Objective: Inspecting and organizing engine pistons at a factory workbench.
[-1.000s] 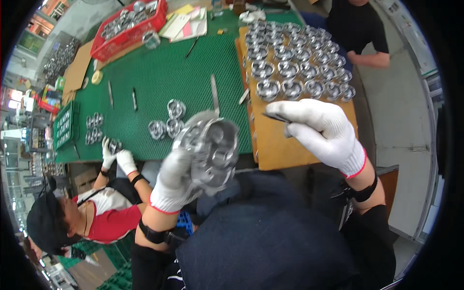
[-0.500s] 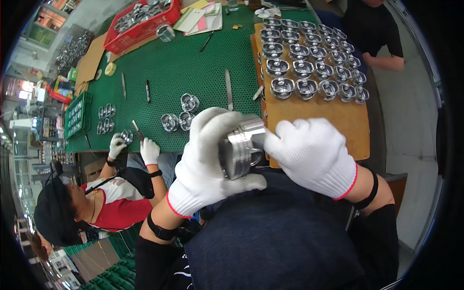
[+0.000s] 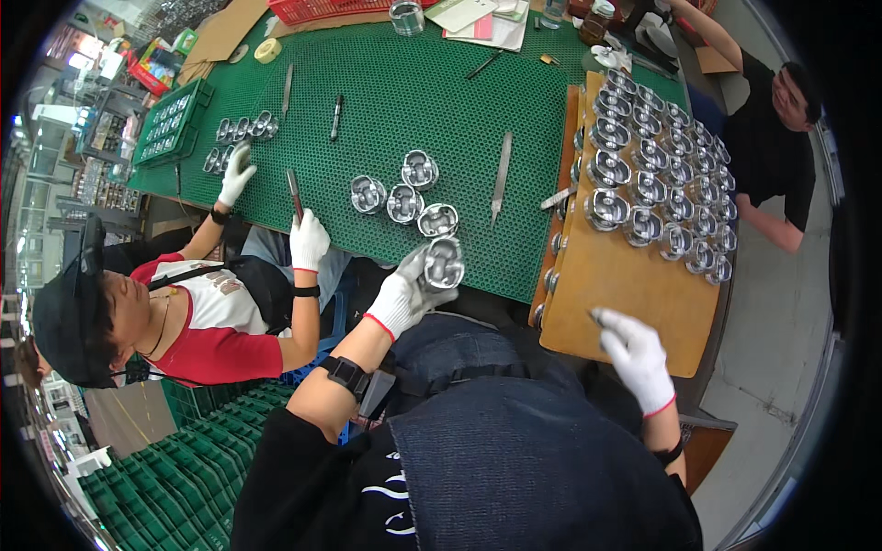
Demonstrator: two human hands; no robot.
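My left hand [image 3: 404,298], in a white knit glove, grips a shiny metal piston [image 3: 445,264] at the near edge of the green table mat, its hollow side with the pin bosses facing up. Just beyond it, several like pistons [image 3: 405,203] stand close together on the mat. My gloved right hand [image 3: 636,358] is away from the piston, over the near edge of the brown board [image 3: 634,312]. Its fingers are curled, and a small dark tip shows at them; what it belongs to is hidden. Rows of pistons [image 3: 646,187] fill the board's far part.
A flat file [image 3: 502,179] and a marker [image 3: 337,118] lie on the green mat [image 3: 386,110]. At left a co-worker's gloved hand [image 3: 310,241] holds a dark stick-like tool; the other is beside more pistons [image 3: 246,129]. Another person [image 3: 767,138] stands at far right.
My hands have parted: the left carried the piston forward to the mat's edge, the right drew off to the right. The co-worker's left hand let go of a piston. The view has shifted.
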